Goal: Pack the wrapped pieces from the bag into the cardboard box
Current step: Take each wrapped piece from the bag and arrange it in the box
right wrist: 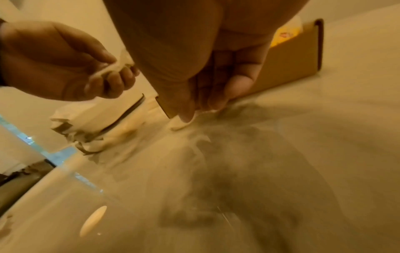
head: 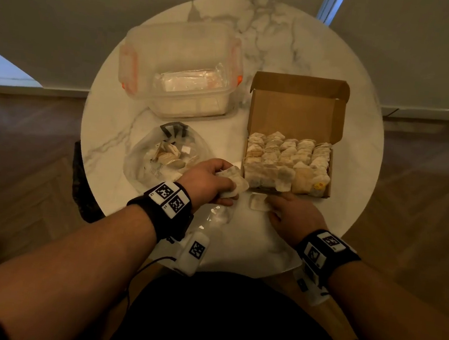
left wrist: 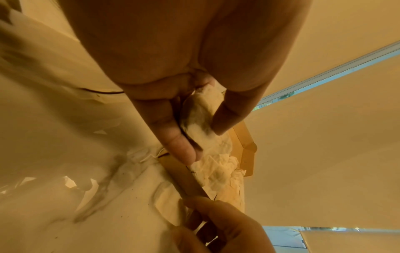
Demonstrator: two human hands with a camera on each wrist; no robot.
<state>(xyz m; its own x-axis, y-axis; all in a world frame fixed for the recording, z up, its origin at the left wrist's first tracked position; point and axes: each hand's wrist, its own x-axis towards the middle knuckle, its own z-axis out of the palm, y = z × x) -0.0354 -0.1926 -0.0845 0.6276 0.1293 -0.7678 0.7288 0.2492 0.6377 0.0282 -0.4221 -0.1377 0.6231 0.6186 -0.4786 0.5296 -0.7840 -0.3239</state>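
The open cardboard box (head: 296, 108) on the right of the table holds several rows of pale wrapped pieces (head: 288, 160). A clear plastic bag (head: 164, 152) left of it holds several more. My left hand (head: 218, 181) hovers by the box's front left corner and pinches a wrapped piece (left wrist: 199, 123) between thumb and fingers. My right hand (head: 272, 202) is down on the table just in front of the box. Its thumb and fingertips (right wrist: 186, 114) pinch the edge of a small wrapped piece (head: 257, 202) that lies flat there.
A clear plastic container (head: 179, 62) with orange clips stands at the back left of the round marble table (head: 287, 32). A crumpled clear film (head: 218, 216) lies near the front edge between my wrists. Wooden floor surrounds the table.
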